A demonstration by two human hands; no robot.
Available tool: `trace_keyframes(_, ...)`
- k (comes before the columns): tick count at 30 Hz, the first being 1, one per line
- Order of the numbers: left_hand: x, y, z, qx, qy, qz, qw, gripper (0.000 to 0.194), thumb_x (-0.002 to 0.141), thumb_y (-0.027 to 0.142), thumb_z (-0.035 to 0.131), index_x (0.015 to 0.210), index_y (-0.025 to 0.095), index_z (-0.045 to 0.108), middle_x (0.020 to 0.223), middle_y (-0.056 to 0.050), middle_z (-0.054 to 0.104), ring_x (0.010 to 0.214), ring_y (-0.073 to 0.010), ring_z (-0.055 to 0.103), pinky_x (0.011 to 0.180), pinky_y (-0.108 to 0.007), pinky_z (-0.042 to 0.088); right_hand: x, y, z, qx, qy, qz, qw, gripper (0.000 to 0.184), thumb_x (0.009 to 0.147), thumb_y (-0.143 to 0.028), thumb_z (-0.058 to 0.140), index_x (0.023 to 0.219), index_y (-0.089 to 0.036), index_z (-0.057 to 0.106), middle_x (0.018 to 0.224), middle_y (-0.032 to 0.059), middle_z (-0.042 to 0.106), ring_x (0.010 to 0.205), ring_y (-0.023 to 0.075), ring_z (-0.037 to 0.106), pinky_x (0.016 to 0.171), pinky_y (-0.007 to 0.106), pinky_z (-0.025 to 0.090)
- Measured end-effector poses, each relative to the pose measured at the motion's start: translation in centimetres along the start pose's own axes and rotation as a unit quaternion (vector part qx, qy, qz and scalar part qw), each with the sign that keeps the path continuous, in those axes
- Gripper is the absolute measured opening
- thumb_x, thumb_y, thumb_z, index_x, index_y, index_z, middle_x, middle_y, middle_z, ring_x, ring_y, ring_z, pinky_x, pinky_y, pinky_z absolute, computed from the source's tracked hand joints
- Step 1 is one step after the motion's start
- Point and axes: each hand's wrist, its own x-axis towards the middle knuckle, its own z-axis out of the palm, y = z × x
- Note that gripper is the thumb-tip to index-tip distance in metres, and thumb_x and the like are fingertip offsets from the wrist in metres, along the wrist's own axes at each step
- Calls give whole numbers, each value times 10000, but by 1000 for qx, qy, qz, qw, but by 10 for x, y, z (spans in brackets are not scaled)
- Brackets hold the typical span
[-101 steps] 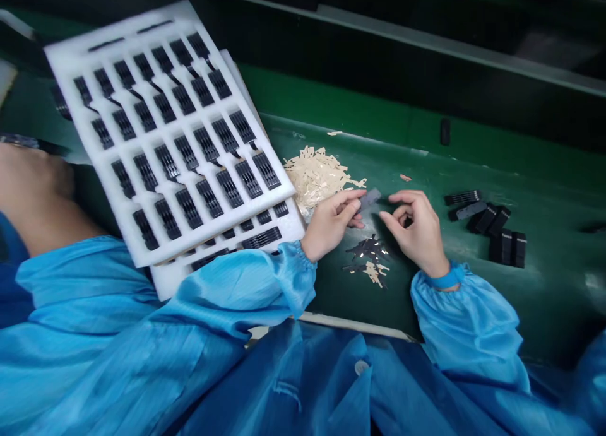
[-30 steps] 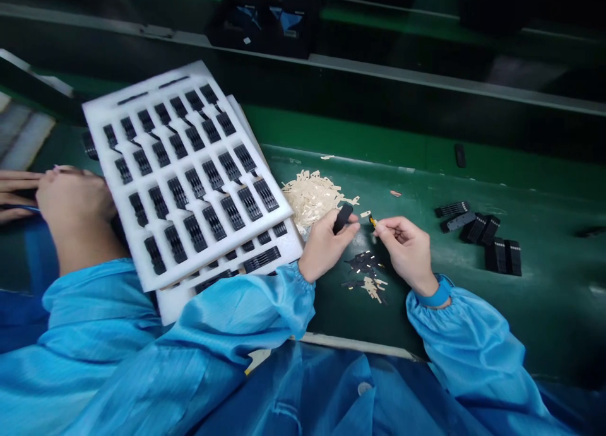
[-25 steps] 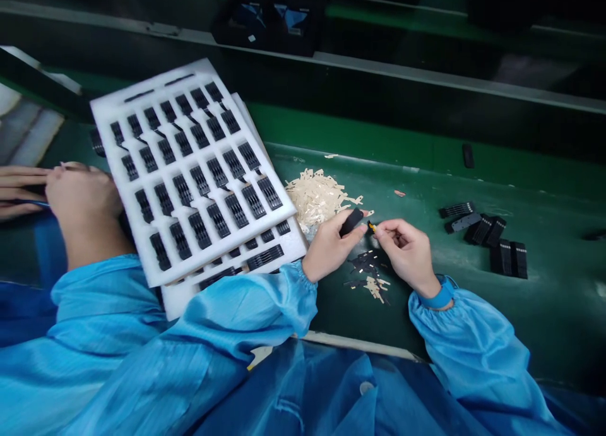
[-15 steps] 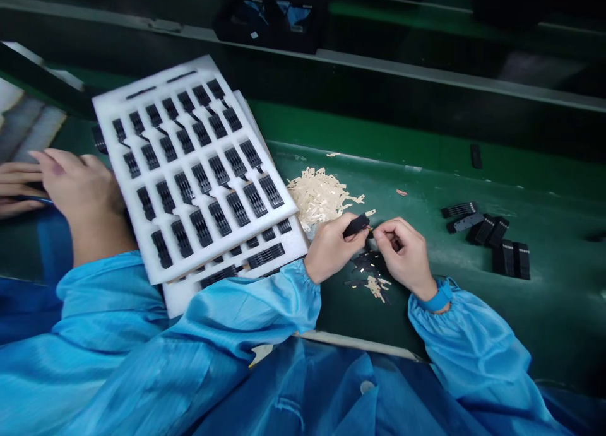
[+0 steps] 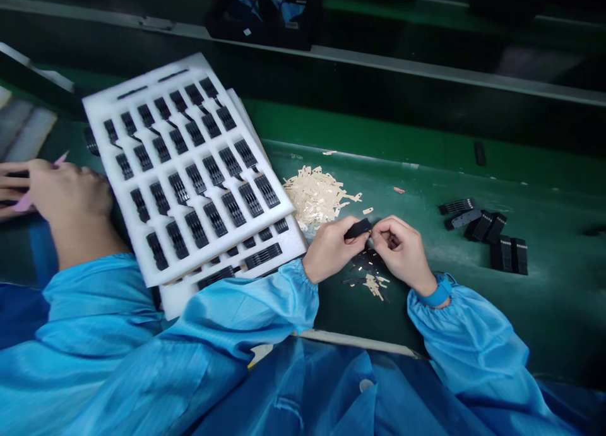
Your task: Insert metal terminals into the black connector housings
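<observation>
My left hand (image 5: 331, 247) is closed around a small black rectangular part (image 5: 358, 228), gripping it between thumb and fingers. At the right end of that part, my right hand (image 5: 400, 247) has its thumb and fingertips pinched together, touching it or very close. Whatever sits between the right fingertips is too small to name. Below both hands lie small black scraps (image 5: 362, 259) and a few cream-coloured flat tabs (image 5: 375, 287). Behind the left hand spreads a heap of cream flat tabs (image 5: 315, 196).
Stacked white foam trays (image 5: 213, 142) filled with black parts stand at left. A co-worker's hands (image 5: 71, 190) work beyond them with a pink strip (image 5: 23, 202). Several loose black parts (image 5: 509, 254) lie on the green bench (image 5: 449, 322) at right. A dark box (image 5: 265, 19) stands at the back.
The view has shifted slightly. My right fingertips have come in tighter against the end of the black part. A pink strip now shows at the co-worker's hands, which have moved.
</observation>
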Motion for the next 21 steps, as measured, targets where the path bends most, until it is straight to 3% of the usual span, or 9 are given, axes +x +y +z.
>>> trace_keyframes(3,4,2,-1,-85,15,-39,996,115,862,296,650,866,184,624,627,60,525,573,-88,508,572,-215,387,1,5,0,25,34,17,999,113,885,-175,593,778,-205,615,772,6,567,599,122,475,539,274,369)
trace_keyframes(6,9,5,-3,-200,122,-100,967,166,903,351,616,915,193,566,544,87,471,456,-79,445,494,-217,361,2,10,0,20,96,36,995,113,900,-201,590,791,-205,622,743,1,563,595,127,484,546,273,386)
trace_keyframes(9,10,8,-5,-243,175,-107,948,204,932,387,601,903,201,521,516,92,471,452,-79,451,500,-212,376,3,10,2,-65,86,2,994,147,944,-269,602,829,-210,671,727,8,588,604,140,498,579,290,412)
trace_keyframes(14,3,8,-2,-238,109,-94,960,250,937,425,609,885,196,524,548,72,532,518,-85,522,575,-217,439,3,5,5,-115,14,-70,991,186,990,-267,565,1019,-236,747,951,58,721,763,173,625,721,314,496)
trace_keyframes(17,2,8,2,-289,44,-102,951,294,901,455,652,875,191,525,588,64,540,586,-101,593,677,-254,519,4,4,3,-93,24,-33,995,218,996,-285,550,1062,-242,753,896,42,721,654,154,586,647,307,483)
trace_keyframes(20,6,6,5,-371,-43,-96,923,313,884,473,661,896,180,553,698,19,597,703,-121,644,810,-305,550,4,4,1,-52,67,10,996,236,995,-333,552,1052,-227,755,847,37,713,615,144,565,593,295,457)
trace_keyframes(21,8,5,6,-387,-47,-93,916,312,895,478,639,902,177,557,747,-3,618,753,-130,656,842,-316,549,4,5,1,-39,78,21,996,242,994,-347,554,1045,-221,755,851,39,715,623,145,573,590,292,453)
